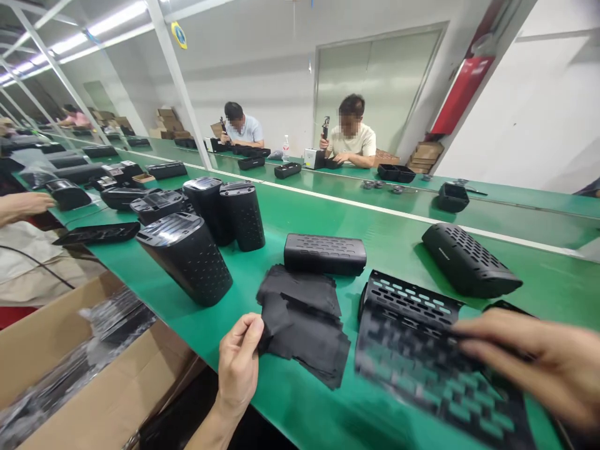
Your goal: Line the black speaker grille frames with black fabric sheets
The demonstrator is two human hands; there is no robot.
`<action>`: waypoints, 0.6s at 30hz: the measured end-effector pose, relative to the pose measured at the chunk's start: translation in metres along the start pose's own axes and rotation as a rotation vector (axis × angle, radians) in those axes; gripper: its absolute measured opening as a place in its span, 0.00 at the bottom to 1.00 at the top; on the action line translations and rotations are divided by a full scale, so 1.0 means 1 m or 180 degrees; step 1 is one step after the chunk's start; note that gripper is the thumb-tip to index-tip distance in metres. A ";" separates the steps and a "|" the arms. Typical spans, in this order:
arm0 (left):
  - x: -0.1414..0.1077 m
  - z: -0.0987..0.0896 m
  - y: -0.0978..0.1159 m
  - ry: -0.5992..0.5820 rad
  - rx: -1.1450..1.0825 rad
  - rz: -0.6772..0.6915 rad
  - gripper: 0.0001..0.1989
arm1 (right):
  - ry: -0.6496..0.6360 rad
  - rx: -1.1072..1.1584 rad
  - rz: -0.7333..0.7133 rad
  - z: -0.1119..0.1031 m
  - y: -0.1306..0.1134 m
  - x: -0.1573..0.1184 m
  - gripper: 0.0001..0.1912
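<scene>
Surface (328,206), green and long, carries everything. Perforated black grille panel (422,350) lies under the right hand (534,362), whose fingers (487,331) rest flat on it, loose, not clenched. Just left of that, the stack of black fabric sheets (304,322) is pinched at its near corner by the left hand (239,369). Beyond the fingers sits a finished speaker (325,253).

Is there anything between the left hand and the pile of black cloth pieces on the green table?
Nothing visible. The left hand is at the near-left edge of the pile of black cloth pieces, its fingers already touching it. The right hand rests on the perforated black grille beside the pile.
</scene>
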State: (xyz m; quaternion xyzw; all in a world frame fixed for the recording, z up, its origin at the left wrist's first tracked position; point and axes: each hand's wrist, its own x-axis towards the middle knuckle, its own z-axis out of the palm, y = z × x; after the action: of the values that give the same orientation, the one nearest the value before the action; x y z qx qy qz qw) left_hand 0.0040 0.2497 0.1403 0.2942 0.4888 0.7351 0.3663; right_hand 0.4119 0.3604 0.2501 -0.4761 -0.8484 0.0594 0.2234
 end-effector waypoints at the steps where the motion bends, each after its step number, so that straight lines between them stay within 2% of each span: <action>1: -0.006 0.004 0.006 -0.0075 -0.0098 0.0034 0.13 | -0.0543 0.0162 0.0005 0.014 -0.011 -0.015 0.13; 3: -0.021 0.016 0.019 -0.0351 -0.0040 0.0173 0.13 | -0.1422 0.0423 0.0112 0.042 -0.032 -0.039 0.15; 4: -0.029 0.023 0.025 -0.0580 0.0111 0.0250 0.13 | -0.1494 0.0471 0.0218 0.053 -0.041 -0.047 0.16; 5: -0.038 0.031 0.029 -0.0852 0.0306 0.0340 0.13 | -0.1412 0.0491 0.0344 0.061 -0.049 -0.053 0.16; 8: -0.062 0.058 0.031 -0.1737 0.0897 0.0821 0.10 | -0.0686 0.0641 0.0928 0.066 -0.066 -0.059 0.23; 10: -0.075 0.074 0.020 -0.2125 0.1232 0.1210 0.07 | -0.0776 0.1101 0.1399 0.064 -0.079 -0.060 0.29; 12: -0.086 0.083 0.005 -0.2315 0.1655 0.1465 0.05 | -0.1245 0.1774 0.1703 0.064 -0.092 -0.061 0.35; 14: -0.093 0.084 -0.007 -0.2458 0.2049 0.1573 0.05 | -0.1541 0.2133 0.1685 0.068 -0.100 -0.064 0.33; 16: -0.095 0.079 -0.010 -0.2549 0.2301 0.1534 0.05 | -0.1519 0.1921 0.1536 0.075 -0.098 -0.070 0.24; 18: -0.091 0.073 -0.004 -0.2558 0.2431 0.1417 0.06 | -0.1477 0.1497 0.1479 0.080 -0.089 -0.077 0.19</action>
State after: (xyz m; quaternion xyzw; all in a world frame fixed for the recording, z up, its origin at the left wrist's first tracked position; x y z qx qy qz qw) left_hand 0.1136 0.2128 0.1554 0.7555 0.4683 0.3975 0.2279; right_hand 0.3418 0.2567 0.1821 -0.5651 -0.7094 0.4067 0.1094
